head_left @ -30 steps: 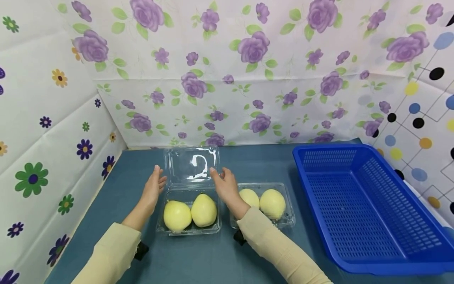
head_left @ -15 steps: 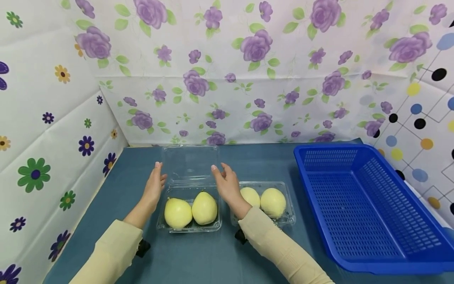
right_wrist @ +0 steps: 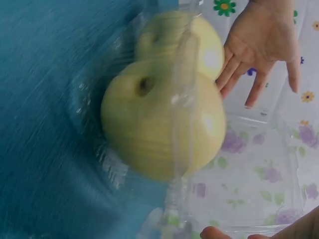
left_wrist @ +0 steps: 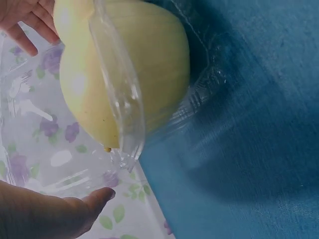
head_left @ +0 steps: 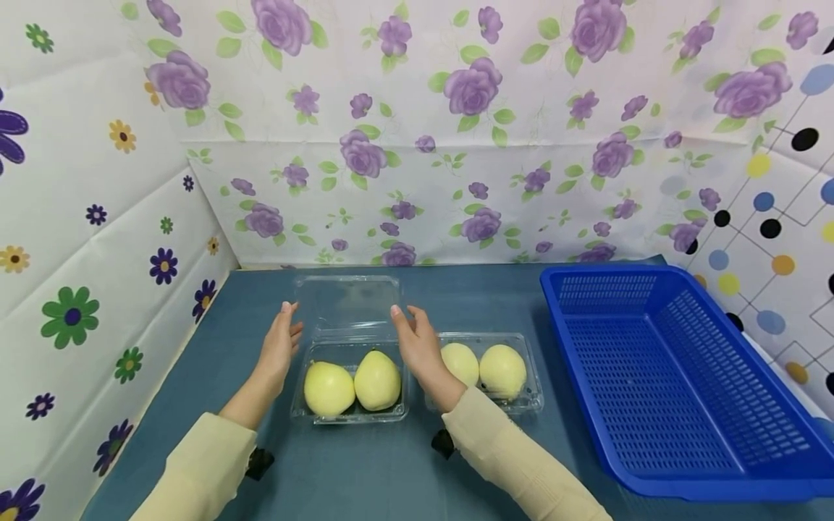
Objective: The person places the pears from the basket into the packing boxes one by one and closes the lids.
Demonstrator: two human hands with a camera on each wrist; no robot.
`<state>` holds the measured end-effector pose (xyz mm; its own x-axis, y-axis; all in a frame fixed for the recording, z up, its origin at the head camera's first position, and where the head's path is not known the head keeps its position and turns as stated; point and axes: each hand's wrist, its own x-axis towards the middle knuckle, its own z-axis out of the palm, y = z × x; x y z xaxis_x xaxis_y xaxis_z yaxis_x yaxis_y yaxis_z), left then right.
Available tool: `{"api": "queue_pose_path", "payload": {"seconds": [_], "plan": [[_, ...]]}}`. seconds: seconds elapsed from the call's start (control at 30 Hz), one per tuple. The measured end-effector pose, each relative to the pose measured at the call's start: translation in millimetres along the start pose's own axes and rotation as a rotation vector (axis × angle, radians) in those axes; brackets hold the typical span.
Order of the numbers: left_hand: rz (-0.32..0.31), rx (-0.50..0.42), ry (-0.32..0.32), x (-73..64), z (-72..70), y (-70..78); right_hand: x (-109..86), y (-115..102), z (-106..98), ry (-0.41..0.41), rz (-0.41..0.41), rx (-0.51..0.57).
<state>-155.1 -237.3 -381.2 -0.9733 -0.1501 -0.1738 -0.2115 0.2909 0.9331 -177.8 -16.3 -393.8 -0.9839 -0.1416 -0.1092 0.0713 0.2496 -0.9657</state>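
Observation:
A clear plastic clamshell box (head_left: 361,418) lies on the table with two pale yellow pears (head_left: 378,380) side by side in it. Its clear lid (head_left: 348,300) stands raised at the back, hinged on the far side. My left hand (head_left: 276,351) is held at the lid's left edge, fingers extended. My right hand (head_left: 420,351) is at the lid's right side, thumb up and fingers loosely bent. Whether either hand touches the lid, I cannot tell. In the left wrist view, a pear (left_wrist: 149,64) shows its stem through the box wall.
Another clear box (head_left: 534,401) with two pears (head_left: 502,371) sits just right of the first, partly behind my right hand. Farther right stands a large blue plastic basket (head_left: 658,391). Patterned sheets (head_left: 417,202) rise behind the blue-green tabletop (head_left: 384,477) and at its sides.
The lid's tilt has changed and its bright glare has gone. Both hands stay in nearly the same place beside it. The pears and the basket have not moved.

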Motion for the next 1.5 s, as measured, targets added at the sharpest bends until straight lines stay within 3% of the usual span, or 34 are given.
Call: {"api": "queue_pose_path", "payload": {"seconds": [0.33, 0.5, 0.77, 1.0, 1.27, 1.5], "plan": [[0.030, -0.004, -0.030, -10.7, -0.6, 1.6, -12.0, -1, 1, -0.017, 0.006, 0.090], [0.058, -0.028, -0.027, -14.6, -0.2, -0.8, -14.9, 2, 4, 0.020, -0.034, 0.096], [0.071, -0.019, -0.014, -18.7, -2.5, 0.9, -17.7, 3, 6, 0.048, -0.027, 0.061], [0.037, 0.025, 0.011, -21.6, -3.0, 1.7, -18.0, 7, 6, 0.055, -0.029, 0.047], [-0.005, 0.091, 0.019, -27.5, -4.7, -1.2, -22.2, 13, 5, 0.033, -0.047, 0.113], [-0.037, 0.093, 0.014, -37.8, -6.1, -10.2, -33.4, 17, 2, -0.002, -0.044, 0.127]]}}
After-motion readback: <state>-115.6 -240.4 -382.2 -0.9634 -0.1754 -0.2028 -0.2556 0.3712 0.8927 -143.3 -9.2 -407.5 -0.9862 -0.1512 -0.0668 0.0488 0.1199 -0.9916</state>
